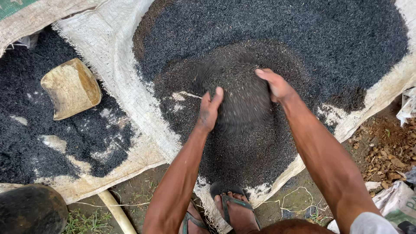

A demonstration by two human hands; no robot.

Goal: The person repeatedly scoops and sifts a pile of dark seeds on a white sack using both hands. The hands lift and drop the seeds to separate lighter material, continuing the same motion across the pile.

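From the head camera, looking straight down, both bare hands work in a heap of fine dark brown-black grain-like husk material [242, 130] spread on a white woven plastic sheet [117, 73]. The left hand [210, 108] stands at about nine o'clock of the central mound, palm turned inward, fingers straight and together, dusted grey. The right hand [275, 84] sits at about two o'clock of the same mound, fingers extended and angled down toward the heap. Both hands are spread flat rather than closed, pressing a blurred clump of the loose material between the two palms (the blur hides whether any grains are falling). Neither hand pinches anything.

The heap fills the centre of the view; a darker, blacker layer of it lies toward twelve o'clock.

At nine o'clock, on a second pale woven sheet [130, 158] strewn with thinner black material, lies a worn tan wooden scoop [71, 89], well apart from the hands. At seven o'clock is a dark rounded object [30, 210], partly cut off. A pale wooden stick [117, 212] lies on the bare soil near six o'clock, beside the person's feet in dark flip-flop sandals [232, 203]. Brown dry leaf litter [385, 151] lies at four o'clock.
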